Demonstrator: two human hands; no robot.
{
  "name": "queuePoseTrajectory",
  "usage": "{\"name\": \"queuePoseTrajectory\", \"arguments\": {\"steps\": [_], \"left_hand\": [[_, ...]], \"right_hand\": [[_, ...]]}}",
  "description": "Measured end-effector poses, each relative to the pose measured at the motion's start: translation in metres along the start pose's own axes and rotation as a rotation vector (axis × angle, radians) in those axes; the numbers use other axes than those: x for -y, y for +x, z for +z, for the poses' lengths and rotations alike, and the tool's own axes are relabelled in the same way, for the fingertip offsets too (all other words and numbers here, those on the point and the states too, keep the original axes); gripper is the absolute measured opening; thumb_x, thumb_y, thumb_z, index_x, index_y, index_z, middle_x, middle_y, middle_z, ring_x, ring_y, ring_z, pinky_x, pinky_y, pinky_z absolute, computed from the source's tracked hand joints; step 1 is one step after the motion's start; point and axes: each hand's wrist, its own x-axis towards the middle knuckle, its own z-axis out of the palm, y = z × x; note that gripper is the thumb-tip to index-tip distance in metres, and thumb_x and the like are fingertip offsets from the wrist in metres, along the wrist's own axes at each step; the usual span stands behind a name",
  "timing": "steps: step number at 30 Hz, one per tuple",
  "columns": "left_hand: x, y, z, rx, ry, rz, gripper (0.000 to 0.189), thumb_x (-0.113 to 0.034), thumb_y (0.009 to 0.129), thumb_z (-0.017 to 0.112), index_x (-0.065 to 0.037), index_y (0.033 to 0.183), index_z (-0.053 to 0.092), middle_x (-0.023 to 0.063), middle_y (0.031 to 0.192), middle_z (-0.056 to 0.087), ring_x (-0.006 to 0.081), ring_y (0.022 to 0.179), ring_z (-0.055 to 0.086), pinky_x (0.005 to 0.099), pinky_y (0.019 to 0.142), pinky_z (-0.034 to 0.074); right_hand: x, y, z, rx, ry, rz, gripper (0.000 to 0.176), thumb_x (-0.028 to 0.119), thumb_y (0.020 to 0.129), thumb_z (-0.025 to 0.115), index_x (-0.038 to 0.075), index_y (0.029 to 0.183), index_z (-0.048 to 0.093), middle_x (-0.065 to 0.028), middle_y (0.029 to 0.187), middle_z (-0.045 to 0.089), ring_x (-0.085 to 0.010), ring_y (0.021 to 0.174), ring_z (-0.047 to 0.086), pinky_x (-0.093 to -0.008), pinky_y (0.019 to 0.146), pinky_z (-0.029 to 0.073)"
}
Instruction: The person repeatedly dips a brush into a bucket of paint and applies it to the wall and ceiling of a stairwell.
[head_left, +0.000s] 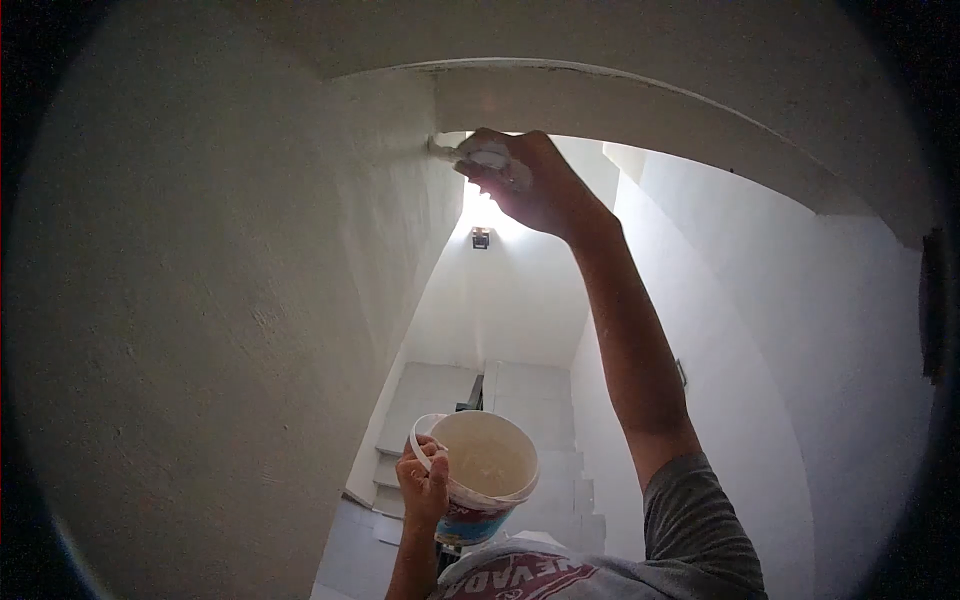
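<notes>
The brush (452, 151) touches the top of the wall (200, 300) just under the beam, the right hand (535, 185) clenched round its handle. Lower down, the left hand (425, 490) grasps the rim of a bucket (490, 465); its blue label and the shirt (690, 540) lettering cannot be read

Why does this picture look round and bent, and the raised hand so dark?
Head view: a fisheye lens bends the walls and leaves black corners; the wall lamp glares behind and darkens the right hand holding the brush; the near wall lies in shade; the bucket in the left hand shows clearly.
</notes>
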Motion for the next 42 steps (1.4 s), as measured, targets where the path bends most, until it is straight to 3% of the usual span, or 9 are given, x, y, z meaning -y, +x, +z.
{"name": "queuePoseTrajectory", "arguments": {"steps": [3, 6, 10, 15, 19, 25, 33, 39, 42], "left_hand": [[0.006, 0.003, 0.002, -0.002, 0.034, 0.140, 0.037, -0.023, 0.090, 0.060, -0.001, 0.061, 0.056, 0.0061, 0.067, 0.057, 0.0258, 0.087, 0.052, 0.0414, 0.079, 0.044], [0.010, 0.001, -0.001, 0.028, 0.032, 0.139, 0.040, -0.026, 0.091, 0.062, -0.002, 0.059, 0.055, 0.0065, 0.065, 0.055, 0.0258, 0.086, 0.051, 0.0411, 0.078, 0.043], [0.008, 0.006, 0.000, 0.042, 0.043, 0.171, 0.041, -0.027, 0.091, 0.062, -0.002, 0.058, 0.054, 0.0069, 0.063, 0.054, 0.0265, 0.084, 0.051, 0.0409, 0.076, 0.042], [0.012, 0.005, -0.002, 0.030, 0.000, 0.137, 0.038, -0.023, 0.089, 0.062, -0.002, 0.058, 0.054, 0.0073, 0.064, 0.056, 0.0270, 0.085, 0.052, 0.0416, 0.077, 0.043], [0.014, 0.007, -0.002, 0.027, -0.001, 0.135, 0.035, -0.020, 0.089, 0.063, -0.002, 0.060, 0.055, 0.0071, 0.065, 0.057, 0.0273, 0.086, 0.053, 0.0424, 0.077, 0.044], [0.008, 0.003, -0.004, 0.022, -0.026, 0.079, 0.032, -0.017, 0.088, 0.063, -0.001, 0.061, 0.055, 0.0066, 0.065, 0.057, 0.0263, 0.087, 0.053, 0.0411, 0.079, 0.044], [0.014, 0.004, -0.003, 0.035, 0.010, 0.091, 0.036, -0.022, 0.089, 0.062, -0.001, 0.061, 0.055, 0.0052, 0.063, 0.054, 0.0254, 0.085, 0.052, 0.0412, 0.079, 0.044], [0.011, 0.007, -0.005, 0.070, 0.037, 0.152, 0.038, -0.025, 0.090, 0.062, -0.002, 0.061, 0.056, 0.0055, 0.064, 0.056, 0.0252, 0.085, 0.052, 0.0411, 0.079, 0.044], [0.009, 0.005, -0.002, 0.025, -0.015, 0.122, 0.037, -0.024, 0.090, 0.063, -0.001, 0.061, 0.057, 0.0059, 0.065, 0.057, 0.0257, 0.085, 0.053, 0.0409, 0.079, 0.044]], "right_hand": [[-0.011, 0.000, -0.017, -0.094, -0.102, -0.124, 0.015, 0.008, 0.093, 0.064, 0.003, 0.107, 0.066, -0.0134, 0.086, 0.072, -0.0188, 0.069, 0.071, -0.0300, 0.061, 0.060], [-0.010, 0.006, -0.012, -0.355, 0.165, 0.100, 0.010, 0.010, 0.096, 0.064, 0.005, 0.103, 0.068, -0.0088, 0.081, 0.071, -0.0140, 0.070, 0.070, -0.0272, 0.060, 0.059], [-0.034, 0.008, 0.016, -0.245, -0.100, -0.016, 0.004, 0.010, 0.095, 0.064, 0.006, 0.096, 0.063, -0.0088, 0.078, 0.071, -0.0129, 0.070, 0.070, -0.0278, 0.060, 0.056], [-0.014, -0.004, 0.021, -0.292, -0.216, 0.023, 0.020, 0.013, 0.089, 0.069, 0.004, 0.101, 0.055, -0.0161, 0.084, 0.072, -0.0314, 0.071, 0.073, -0.0393, 0.063, 0.059], [-0.012, 0.003, 0.029, -0.322, -0.009, 0.056, 0.021, 0.012, 0.088, 0.069, 0.004, 0.100, 0.054, -0.0179, 0.083, 0.071, -0.0290, 0.071, 0.073, -0.0378, 0.062, 0.060], [-0.015, -0.013, 0.030, -0.396, -0.497, 0.252, 0.017, 0.009, 0.088, 0.068, 0.005, 0.098, 0.054, -0.0118, 0.076, 0.070, -0.0228, 0.066, 0.073, -0.0325, 0.058, 0.058], [-0.027, -0.012, 0.036, -0.291, -0.115, -0.005, 0.026, 0.009, 0.085, 0.072, 0.006, 0.102, 0.053, -0.0156, 0.088, 0.071, -0.0333, 0.080, 0.072, -0.0402, 0.070, 0.059], [-0.011, -0.025, 0.016, -0.514, -0.582, 0.202, 0.016, 0.003, 0.089, 0.066, 0.004, 0.102, 0.056, -0.0120, 0.079, 0.071, -0.0196, 0.068, 0.072, -0.0326, 0.061, 0.060], [-0.004, -0.024, 0.027, -0.468, -0.210, 0.124, 0.024, 0.007, 0.087, 0.069, 0.005, 0.103, 0.051, -0.0160, 0.082, 0.071, -0.0301, 0.072, 0.073, -0.0386, 0.063, 0.059]]}}
